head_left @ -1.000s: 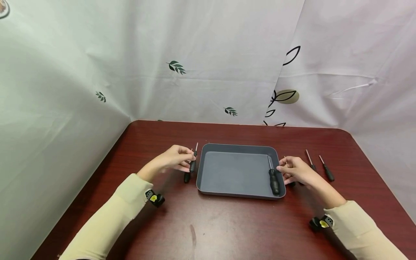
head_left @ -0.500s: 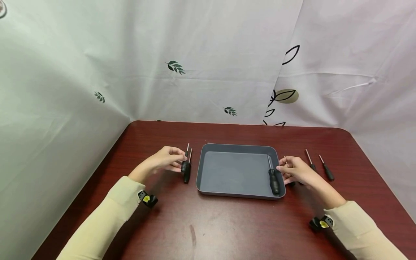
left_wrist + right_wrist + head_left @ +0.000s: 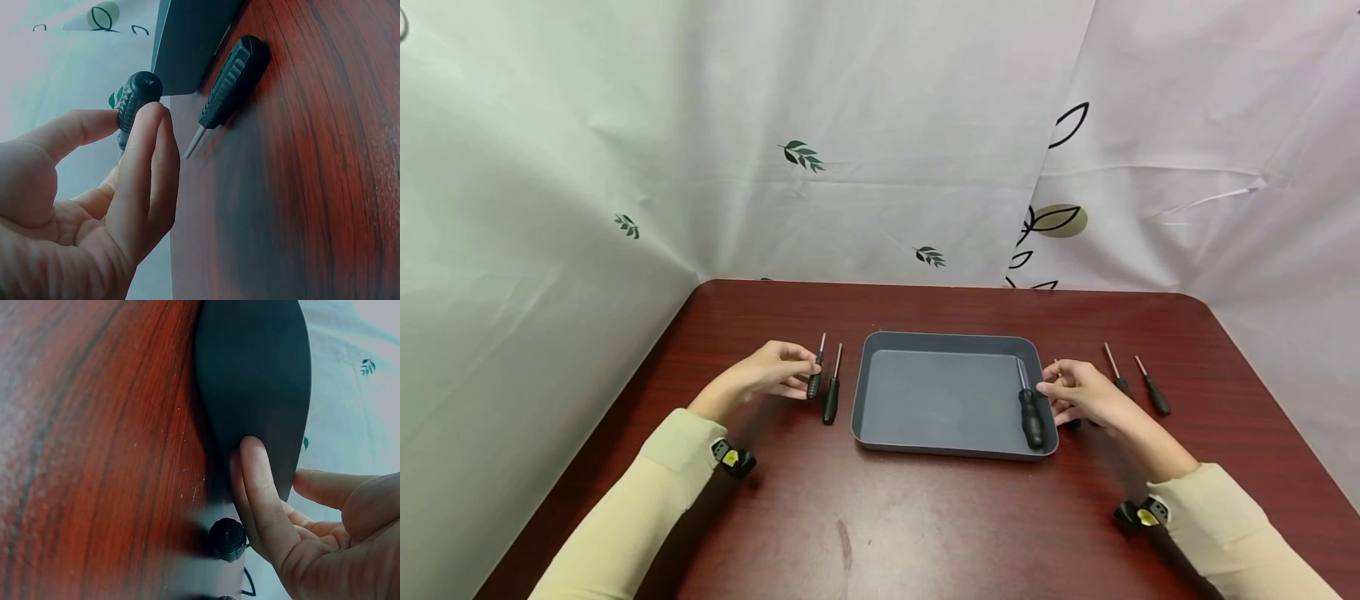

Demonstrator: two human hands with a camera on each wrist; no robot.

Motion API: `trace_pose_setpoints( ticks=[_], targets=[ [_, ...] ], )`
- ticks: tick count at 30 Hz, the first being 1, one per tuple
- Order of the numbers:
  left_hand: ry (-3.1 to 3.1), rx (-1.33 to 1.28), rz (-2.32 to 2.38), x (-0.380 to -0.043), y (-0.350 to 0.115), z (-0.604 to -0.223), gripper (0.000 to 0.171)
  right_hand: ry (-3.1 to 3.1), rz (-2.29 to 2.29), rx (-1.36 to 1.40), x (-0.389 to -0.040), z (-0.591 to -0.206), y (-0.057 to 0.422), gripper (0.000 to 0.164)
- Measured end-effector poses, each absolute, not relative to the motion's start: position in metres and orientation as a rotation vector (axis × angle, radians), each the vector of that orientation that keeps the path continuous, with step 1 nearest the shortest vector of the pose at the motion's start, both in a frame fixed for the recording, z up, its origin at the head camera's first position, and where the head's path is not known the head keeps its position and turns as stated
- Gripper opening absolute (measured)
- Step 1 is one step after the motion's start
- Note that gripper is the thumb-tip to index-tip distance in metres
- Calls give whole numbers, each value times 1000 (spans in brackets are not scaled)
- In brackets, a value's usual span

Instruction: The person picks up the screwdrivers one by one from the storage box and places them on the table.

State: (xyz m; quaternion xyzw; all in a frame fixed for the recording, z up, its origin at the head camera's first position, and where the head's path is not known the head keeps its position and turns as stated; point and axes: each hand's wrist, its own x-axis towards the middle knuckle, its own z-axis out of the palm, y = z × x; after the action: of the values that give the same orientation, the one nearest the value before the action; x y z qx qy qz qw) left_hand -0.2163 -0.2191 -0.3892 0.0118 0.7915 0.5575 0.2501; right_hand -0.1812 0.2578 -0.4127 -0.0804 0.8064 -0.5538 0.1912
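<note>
My left hand (image 3: 775,371) pinches a small black screwdriver (image 3: 814,385) by its ribbed handle, between thumb and fingertips. Its shaft points to the far side; whether it touches the table I cannot tell. Just right of it another black screwdriver (image 3: 831,402) lies on the table, also seen in the left wrist view as a thick handle (image 3: 234,81). My right hand (image 3: 1081,393) grips the right side of a grey tray (image 3: 940,400), thumb at the rim and fingers against the outer wall (image 3: 256,369). A larger black screwdriver (image 3: 1032,421) lies inside the tray along that side.
Two screwdrivers lie right of my right hand: one far right (image 3: 1159,398), one partly behind the hand (image 3: 1118,377). A black handle (image 3: 228,539) sits close below my right fingers. The reddish-brown table (image 3: 925,525) ends at a white patterned cloth (image 3: 880,183).
My left hand has moved left, away from the tray, carrying the small screwdriver past the one lying on the table, which now shows fully. My right hand and the tray have stayed put.
</note>
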Motion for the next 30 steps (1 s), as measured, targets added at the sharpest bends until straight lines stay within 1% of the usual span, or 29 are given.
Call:
trace_pose_setpoints(
  ticks=[11,24,30],
  targets=[
    [2148,7,1531,-215,-225,-391,21,2271,-1541,-235,-181,-412,258,37],
    [2165,-56,1520,-216,-230,-395,27,2273,-1542,-246,-180,-413,259,34],
    [2190,-55,1500,-216,-234,-397,27,2279,-1540,-240,-180,-413,257,33]
  ],
)
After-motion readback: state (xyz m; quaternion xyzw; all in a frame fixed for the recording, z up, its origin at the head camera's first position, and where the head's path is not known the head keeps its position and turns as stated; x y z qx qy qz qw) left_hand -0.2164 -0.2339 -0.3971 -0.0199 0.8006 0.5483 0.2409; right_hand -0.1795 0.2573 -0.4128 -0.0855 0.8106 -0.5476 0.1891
